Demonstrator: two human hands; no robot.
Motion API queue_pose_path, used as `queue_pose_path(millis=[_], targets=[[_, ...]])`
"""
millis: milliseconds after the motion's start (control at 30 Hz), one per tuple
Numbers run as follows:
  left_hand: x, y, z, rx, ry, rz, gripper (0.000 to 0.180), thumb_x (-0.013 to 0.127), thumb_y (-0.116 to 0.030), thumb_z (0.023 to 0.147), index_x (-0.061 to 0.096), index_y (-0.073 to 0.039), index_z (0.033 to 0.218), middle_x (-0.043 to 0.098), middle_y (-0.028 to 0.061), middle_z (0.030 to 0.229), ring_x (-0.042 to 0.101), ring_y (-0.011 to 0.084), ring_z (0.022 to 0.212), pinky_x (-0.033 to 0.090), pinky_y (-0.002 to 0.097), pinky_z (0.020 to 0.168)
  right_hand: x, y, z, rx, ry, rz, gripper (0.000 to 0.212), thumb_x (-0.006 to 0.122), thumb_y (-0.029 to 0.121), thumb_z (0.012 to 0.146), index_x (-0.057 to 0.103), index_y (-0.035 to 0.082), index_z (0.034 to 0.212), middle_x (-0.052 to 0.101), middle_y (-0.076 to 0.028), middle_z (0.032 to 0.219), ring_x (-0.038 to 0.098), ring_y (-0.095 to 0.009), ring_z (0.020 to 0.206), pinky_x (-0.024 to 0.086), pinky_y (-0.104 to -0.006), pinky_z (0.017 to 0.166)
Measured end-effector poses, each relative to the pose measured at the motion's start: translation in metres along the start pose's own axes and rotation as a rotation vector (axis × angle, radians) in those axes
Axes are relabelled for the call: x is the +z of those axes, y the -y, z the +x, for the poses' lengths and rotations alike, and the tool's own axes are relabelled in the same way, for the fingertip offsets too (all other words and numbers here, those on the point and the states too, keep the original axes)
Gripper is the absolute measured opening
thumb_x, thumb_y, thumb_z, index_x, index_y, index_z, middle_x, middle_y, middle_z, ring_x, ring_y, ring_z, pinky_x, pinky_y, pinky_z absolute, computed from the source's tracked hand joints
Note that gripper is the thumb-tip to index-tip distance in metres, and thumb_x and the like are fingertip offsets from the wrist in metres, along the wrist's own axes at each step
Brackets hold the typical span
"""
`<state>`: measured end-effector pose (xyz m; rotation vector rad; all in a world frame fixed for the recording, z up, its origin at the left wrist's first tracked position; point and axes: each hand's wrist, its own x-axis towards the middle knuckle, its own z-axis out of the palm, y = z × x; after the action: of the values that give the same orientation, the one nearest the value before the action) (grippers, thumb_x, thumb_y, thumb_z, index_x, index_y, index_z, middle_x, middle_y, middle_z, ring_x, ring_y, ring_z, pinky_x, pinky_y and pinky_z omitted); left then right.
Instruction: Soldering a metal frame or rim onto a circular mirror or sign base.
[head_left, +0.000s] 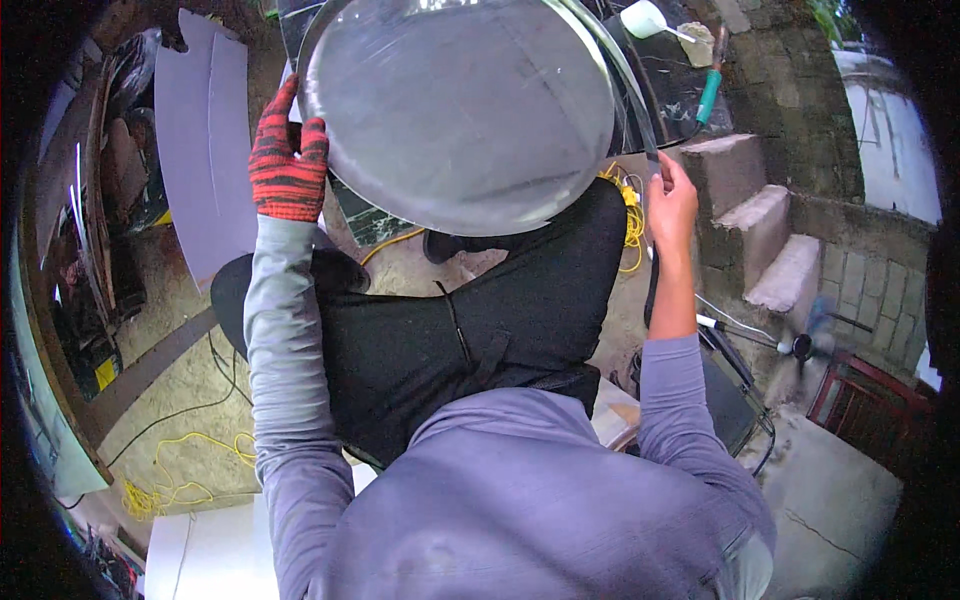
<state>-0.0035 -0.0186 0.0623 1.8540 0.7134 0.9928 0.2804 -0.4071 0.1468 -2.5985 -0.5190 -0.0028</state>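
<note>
A large round grey metal disc (460, 115) with a raised rim lies in front of me, above my knees. My left hand (288, 165), in a red and black striped knit glove, grips its left edge; the fingertips are partly hidden behind the rim. Along the disc's right side runs a narrow dark strip (640, 112). Bare and a little lower than that side, my right hand (672, 205) pinches the strip's lower part between thumb and fingers. The strip seems to hang on down beside my wrist.
A green-handled tool (709, 97), a white cup with a handle (643, 19) and a pale lump (697, 45) lie beyond the disc on a dark slab. Concrete steps (760, 230) rise at right. Yellow cord (634, 220) lies near my right knee. Grey sheets (200, 150) lean at left.
</note>
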Motion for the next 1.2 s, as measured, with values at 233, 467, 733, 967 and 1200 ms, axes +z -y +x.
queue_pose_path(millis=[233, 467, 733, 967, 1200], targets=[[0.001, -0.004, -0.001, -0.099, 0.023, -0.006, 0.059, 0.066, -0.008, 0.091, 0.054, -0.012, 0.149, 0.066, 0.005, 0.087, 0.061, 0.0123, 0.075, 0.054, 0.0318, 0.077, -0.01, -0.023, 0.052, -0.091, -0.093, -0.131, 0.035, 0.059, 0.004, 0.093, 0.068, 0.005, 0.127, 0.074, -0.017, 0.113, 0.073, -0.031, 0.101, 0.054, -0.041, 0.091], [-0.002, -0.01, -0.002, -0.083, 0.026, 0.013, 0.06, 0.066, -0.006, 0.091, 0.053, -0.011, 0.149, 0.066, 0.0062, 0.095, 0.06, 0.0123, 0.076, 0.053, 0.0315, 0.077, 0.006, -0.036, 0.07, -0.138, -0.155, -0.113, 0.033, 0.061, 0.005, 0.092, 0.07, 0.008, 0.124, 0.075, -0.017, 0.108, 0.073, -0.031, 0.099, 0.055, -0.0423, 0.09], [0.0, -0.008, -0.001, -0.076, 0.017, -0.049, 0.06, 0.066, -0.005, 0.09, 0.054, -0.011, 0.149, 0.064, 0.0052, 0.097, 0.058, 0.0121, 0.078, 0.053, 0.0313, 0.078, 0.011, -0.044, 0.085, -0.152, -0.16, -0.227, 0.031, 0.067, 0.009, 0.088, 0.07, 0.007, 0.119, 0.07, -0.016, 0.098, 0.068, -0.034, 0.092, 0.053, -0.0449, 0.089], [0.004, -0.002, 0.001, 0.019, -0.038, -0.05, 0.057, 0.067, -0.011, 0.089, 0.057, -0.011, 0.145, 0.066, 0.0091, 0.098, 0.059, 0.0149, 0.076, 0.052, 0.0329, 0.078, 0.006, -0.045, 0.09, -0.248, -0.208, -0.29, 0.03, 0.069, 0.012, 0.089, 0.069, 0.006, 0.118, 0.067, -0.017, 0.102, 0.066, -0.035, 0.096, 0.052, -0.0464, 0.091], [-0.001, -0.008, -0.004, -0.001, -0.011, 0.045, 0.057, 0.068, -0.013, 0.093, 0.055, -0.011, 0.148, 0.065, 0.0058, 0.092, 0.059, 0.0133, 0.076, 0.053, 0.0309, 0.077, 0.016, 0.061, 0.01, -0.311, -0.042, 0.119, 0.026, 0.064, 0.009, 0.095, 0.069, 0.004, 0.121, 0.07, -0.012, 0.113, 0.067, -0.025, 0.105, 0.051, -0.04, 0.095]])
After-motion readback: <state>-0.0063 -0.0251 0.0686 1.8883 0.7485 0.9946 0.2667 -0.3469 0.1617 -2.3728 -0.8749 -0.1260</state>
